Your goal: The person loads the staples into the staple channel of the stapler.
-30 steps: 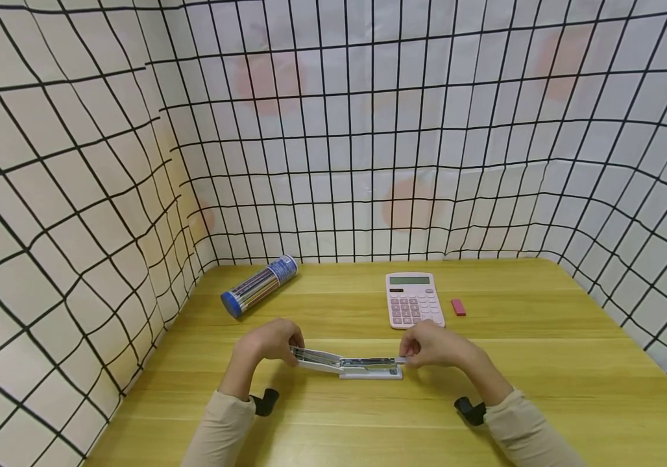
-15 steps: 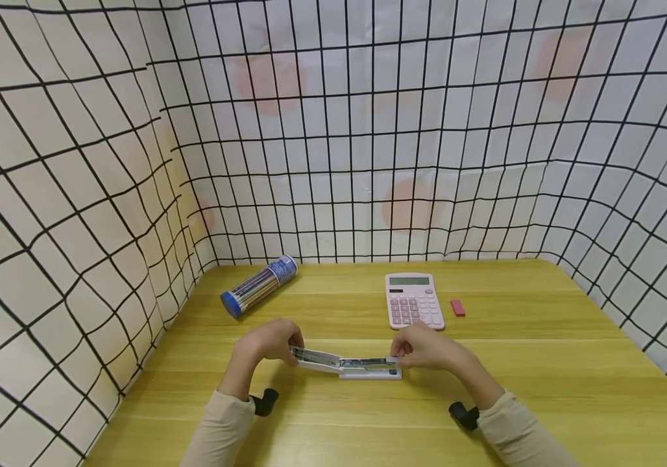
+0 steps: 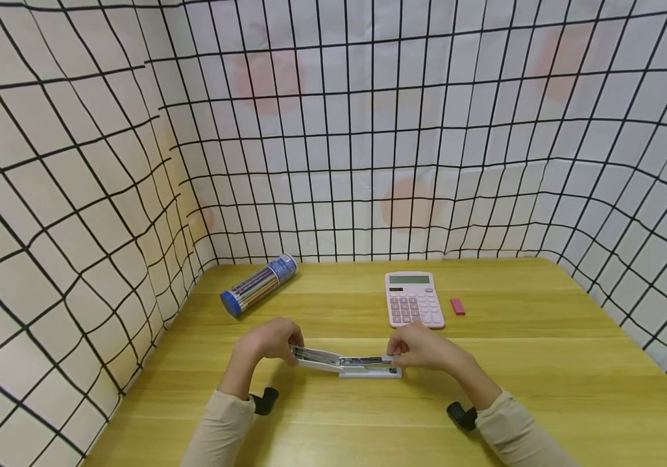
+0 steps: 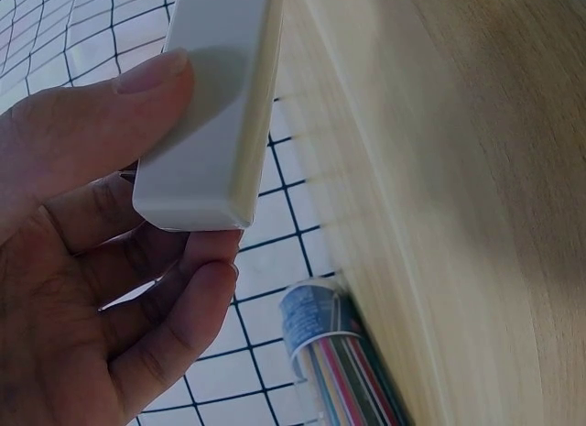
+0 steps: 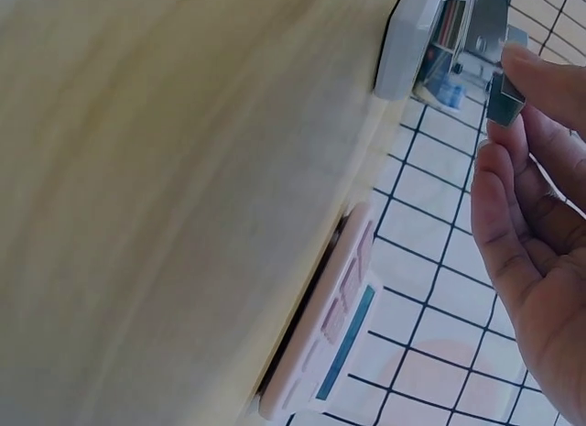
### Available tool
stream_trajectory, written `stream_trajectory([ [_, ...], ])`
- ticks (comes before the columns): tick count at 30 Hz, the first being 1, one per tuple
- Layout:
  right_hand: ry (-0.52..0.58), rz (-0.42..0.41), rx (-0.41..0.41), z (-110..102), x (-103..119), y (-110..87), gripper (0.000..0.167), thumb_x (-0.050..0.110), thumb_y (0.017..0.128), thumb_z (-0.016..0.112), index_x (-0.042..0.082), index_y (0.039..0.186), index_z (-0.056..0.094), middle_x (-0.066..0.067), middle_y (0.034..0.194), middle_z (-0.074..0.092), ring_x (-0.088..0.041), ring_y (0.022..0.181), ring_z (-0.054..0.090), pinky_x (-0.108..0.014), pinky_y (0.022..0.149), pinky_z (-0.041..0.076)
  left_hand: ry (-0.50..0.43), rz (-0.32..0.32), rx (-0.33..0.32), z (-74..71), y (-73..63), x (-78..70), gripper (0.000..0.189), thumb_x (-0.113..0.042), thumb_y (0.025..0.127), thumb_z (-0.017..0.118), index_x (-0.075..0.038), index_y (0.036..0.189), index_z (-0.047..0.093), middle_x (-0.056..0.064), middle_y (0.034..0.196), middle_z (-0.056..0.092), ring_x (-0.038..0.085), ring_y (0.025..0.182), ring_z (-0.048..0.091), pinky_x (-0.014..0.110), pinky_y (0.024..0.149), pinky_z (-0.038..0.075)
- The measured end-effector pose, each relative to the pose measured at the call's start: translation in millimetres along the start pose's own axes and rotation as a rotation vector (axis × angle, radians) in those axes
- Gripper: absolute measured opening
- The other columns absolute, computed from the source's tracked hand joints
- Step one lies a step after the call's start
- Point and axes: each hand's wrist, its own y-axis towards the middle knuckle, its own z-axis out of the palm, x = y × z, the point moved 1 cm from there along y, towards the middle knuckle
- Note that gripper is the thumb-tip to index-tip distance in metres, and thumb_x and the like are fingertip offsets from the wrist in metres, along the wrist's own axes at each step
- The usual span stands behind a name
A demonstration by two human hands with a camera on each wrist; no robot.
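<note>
A white stapler [image 3: 370, 373] lies opened out flat across the table, its metal magazine exposed. My left hand [image 3: 269, 339] grips the end of its raised white top cover [image 4: 206, 147], thumb on the outer face and fingers curled beneath. At the other end, my right hand [image 3: 424, 347] pinches a short grey strip of staples [image 5: 505, 102] between thumb and forefinger. The strip's U-shaped end shows in the right wrist view, with its length in line with the magazine. The fingers hide part of the strip.
Behind the right hand lies a pink calculator [image 3: 412, 298], with a small pink eraser-like block [image 3: 457, 307] beside it. A clear tube of pencils with a blue cap [image 3: 259, 285] lies at the back left. Grid-patterned cloth [image 3: 333, 149] walls the table's back and sides.
My right hand has moved left with the staples, from just past the stapler's right end to over the magazine's end. The left hand and the stapler cover have stayed in place.
</note>
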Motion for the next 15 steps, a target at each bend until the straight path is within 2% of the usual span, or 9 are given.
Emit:
stream_trajectory([
  [15,-0.008,-0.010,-0.027,8.7,5.3,5.3,0.006,0.013,0.084,0.074,0.013,0.090,0.071,0.009,0.080,0.064,0.000,0.069,0.049,-0.019,0.065,0.046,-0.001,0.000,0.000,-0.6,1.5,-0.1,0.020,-0.006,0.072,0.083,-0.009,0.089,0.072,-0.002,0.083,0.065,0.012,0.075,0.055,0.033,0.072,0.049],
])
